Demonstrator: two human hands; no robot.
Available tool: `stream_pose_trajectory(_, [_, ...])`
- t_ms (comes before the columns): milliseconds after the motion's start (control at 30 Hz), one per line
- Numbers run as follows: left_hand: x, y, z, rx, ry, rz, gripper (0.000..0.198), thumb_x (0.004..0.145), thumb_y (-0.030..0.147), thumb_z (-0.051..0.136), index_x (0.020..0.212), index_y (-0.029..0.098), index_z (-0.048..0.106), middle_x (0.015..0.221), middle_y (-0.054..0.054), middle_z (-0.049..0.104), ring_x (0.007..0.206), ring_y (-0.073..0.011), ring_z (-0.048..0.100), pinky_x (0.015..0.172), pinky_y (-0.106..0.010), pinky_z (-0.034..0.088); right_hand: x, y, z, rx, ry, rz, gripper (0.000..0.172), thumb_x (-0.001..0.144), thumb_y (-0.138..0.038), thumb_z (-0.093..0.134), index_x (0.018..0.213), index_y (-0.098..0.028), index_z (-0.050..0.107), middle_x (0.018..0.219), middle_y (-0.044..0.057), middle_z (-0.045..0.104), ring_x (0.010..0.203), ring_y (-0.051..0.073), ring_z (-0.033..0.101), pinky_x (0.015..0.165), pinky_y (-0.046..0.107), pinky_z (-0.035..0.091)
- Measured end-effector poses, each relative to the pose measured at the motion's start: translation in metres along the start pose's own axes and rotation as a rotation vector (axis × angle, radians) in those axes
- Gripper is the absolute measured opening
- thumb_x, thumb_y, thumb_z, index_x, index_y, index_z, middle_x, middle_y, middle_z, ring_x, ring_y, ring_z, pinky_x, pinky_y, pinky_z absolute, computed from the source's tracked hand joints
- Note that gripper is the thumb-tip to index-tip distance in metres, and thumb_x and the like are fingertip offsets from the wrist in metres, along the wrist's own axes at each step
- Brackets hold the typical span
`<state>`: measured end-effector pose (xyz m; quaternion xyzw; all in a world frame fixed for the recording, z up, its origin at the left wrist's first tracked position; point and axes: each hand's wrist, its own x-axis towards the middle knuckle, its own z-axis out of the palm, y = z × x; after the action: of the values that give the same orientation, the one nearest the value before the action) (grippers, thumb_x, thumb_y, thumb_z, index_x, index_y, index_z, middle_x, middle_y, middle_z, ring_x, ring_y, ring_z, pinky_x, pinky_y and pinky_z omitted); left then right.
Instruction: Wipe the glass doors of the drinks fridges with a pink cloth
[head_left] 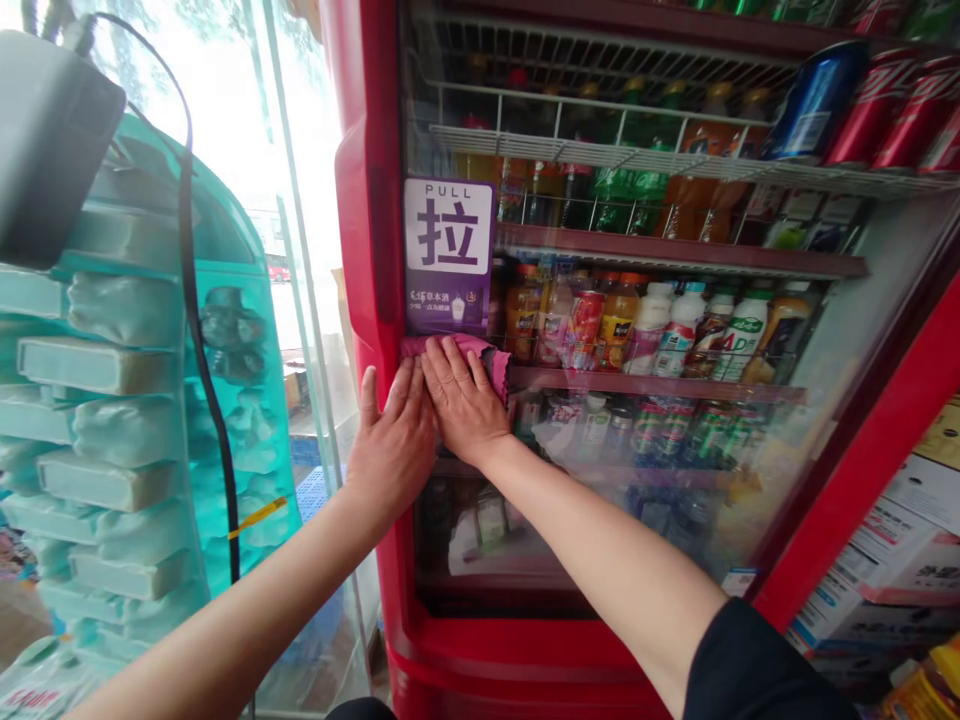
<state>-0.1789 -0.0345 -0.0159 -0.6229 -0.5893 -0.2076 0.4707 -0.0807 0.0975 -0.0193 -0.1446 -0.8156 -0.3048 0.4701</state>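
Note:
A pink cloth [491, 360] lies bunched against the glass door [675, 300] of a red drinks fridge, just below a purple and white PULL sticker [448, 255]. My right hand [463, 400] presses flat on the cloth, holding it to the glass. My left hand [391, 435] rests flat beside it on the red door frame [369, 240], its fingertips at the cloth's lower edge. Behind the glass, bottled drinks [660, 335] and cans [874, 110] stand on wire shelves.
Left of the fridge, a teal rack [112, 370] holds stacked pale packages, and a black cable [191, 300] hangs before it. A glass shopfront [300, 200] lets in bright light. Printed cardboard boxes [900, 540] stand at the lower right.

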Motion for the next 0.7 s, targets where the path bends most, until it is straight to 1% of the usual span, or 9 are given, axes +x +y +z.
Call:
stream_pose_trajectory(100, [-0.030, 0.008, 0.012, 0.046, -0.054, 0.021, 0.062, 0.099, 0.012, 0.049, 0.159, 0.000, 0.054, 0.173, -0.027, 0.039, 0.168, -0.0395, 0.031, 0.141, -0.065, 0.003, -0.030, -0.009, 0.011, -0.007, -0.024, -0.037, 0.067, 0.112, -0.023, 0.046, 0.174, -0.007, 0.030, 0.180, 0.017, 0.035, 0.171, 0.030, 0.028, 0.140, 0.054, 0.027])
stream_pose_trajectory(200, [-0.055, 0.015, 0.024, 0.039, -0.106, 0.032, 0.064, 0.097, 0.011, 0.052, 0.159, -0.001, 0.054, 0.176, -0.026, 0.031, 0.168, -0.0405, 0.029, 0.142, -0.062, 0.003, -0.054, -0.015, 0.018, -0.020, -0.028, -0.094, 0.064, 0.111, -0.020, 0.046, 0.172, -0.004, 0.035, 0.178, 0.018, 0.039, 0.169, 0.030, 0.033, 0.137, 0.052, 0.033])
stream_pose_trajectory(267, [-0.062, 0.018, 0.029, 0.005, -0.124, 0.015, 0.069, 0.097, 0.012, 0.052, 0.164, -0.002, 0.047, 0.177, -0.026, 0.028, 0.169, -0.0402, 0.025, 0.142, -0.061, 0.005, -0.061, -0.015, 0.018, -0.012, -0.042, -0.115, 0.064, 0.110, -0.020, 0.046, 0.171, -0.004, 0.036, 0.178, 0.017, 0.039, 0.169, 0.029, 0.034, 0.136, 0.050, 0.036])
stream_pose_trajectory(333, [-0.062, 0.021, 0.031, -0.041, -0.111, -0.009, 0.077, 0.097, 0.014, 0.052, 0.171, 0.001, 0.033, 0.178, -0.025, 0.026, 0.170, -0.0388, 0.022, 0.142, -0.063, 0.008, -0.062, -0.011, 0.013, 0.010, -0.067, -0.118, 0.065, 0.109, -0.019, 0.046, 0.172, -0.007, 0.035, 0.178, 0.016, 0.039, 0.169, 0.027, 0.033, 0.136, 0.049, 0.036])
stream_pose_trajectory(400, [-0.053, 0.025, 0.032, -0.083, -0.079, -0.023, 0.084, 0.098, 0.015, 0.052, 0.175, 0.007, 0.020, 0.179, -0.023, 0.026, 0.171, -0.0366, 0.021, 0.142, -0.063, 0.011, -0.058, -0.002, 0.006, 0.005, -0.062, -0.108, 0.065, 0.109, -0.021, 0.048, 0.173, -0.009, 0.036, 0.178, 0.015, 0.040, 0.169, 0.027, 0.033, 0.136, 0.049, 0.036])
stream_pose_trajectory(433, [-0.046, 0.028, 0.031, -0.097, -0.068, -0.020, 0.085, 0.099, 0.016, 0.051, 0.176, 0.008, 0.016, 0.179, -0.022, 0.025, 0.171, -0.0355, 0.020, 0.142, -0.063, 0.012, -0.056, 0.004, 0.002, -0.014, -0.046, -0.099, 0.065, 0.110, -0.022, 0.049, 0.172, -0.009, 0.036, 0.178, 0.015, 0.040, 0.169, 0.028, 0.034, 0.137, 0.050, 0.035])
stream_pose_trajectory(500, [-0.028, 0.035, 0.030, -0.111, -0.057, 0.004, 0.082, 0.101, 0.016, 0.047, 0.176, 0.008, 0.017, 0.181, -0.019, 0.023, 0.172, -0.0339, 0.018, 0.142, -0.061, 0.011, -0.055, 0.020, -0.008, -0.071, 0.001, -0.063, 0.064, 0.111, -0.024, 0.049, 0.172, -0.009, 0.037, 0.177, 0.016, 0.041, 0.168, 0.029, 0.036, 0.138, 0.051, 0.032])
stream_pose_trajectory(567, [-0.007, 0.044, 0.028, -0.125, -0.055, 0.046, 0.077, 0.102, 0.017, 0.044, 0.175, 0.005, 0.022, 0.182, -0.019, 0.022, 0.173, -0.0333, 0.015, 0.143, -0.061, 0.010, -0.057, 0.038, -0.019, -0.122, 0.037, 0.002, 0.064, 0.111, -0.024, 0.049, 0.172, -0.011, 0.038, 0.177, 0.017, 0.042, 0.168, 0.029, 0.036, 0.139, 0.053, 0.027])
stream_pose_trajectory(700, [0.031, 0.065, 0.023, -0.185, -0.047, 0.161, 0.076, 0.103, 0.019, 0.043, 0.174, 0.003, 0.023, 0.183, -0.018, 0.022, 0.174, -0.0321, 0.016, 0.143, -0.062, 0.011, -0.068, 0.066, -0.041, -0.194, 0.091, 0.166, 0.062, 0.111, -0.022, 0.049, 0.172, -0.014, 0.040, 0.176, 0.017, 0.043, 0.171, 0.030, 0.030, 0.141, 0.058, 0.022])
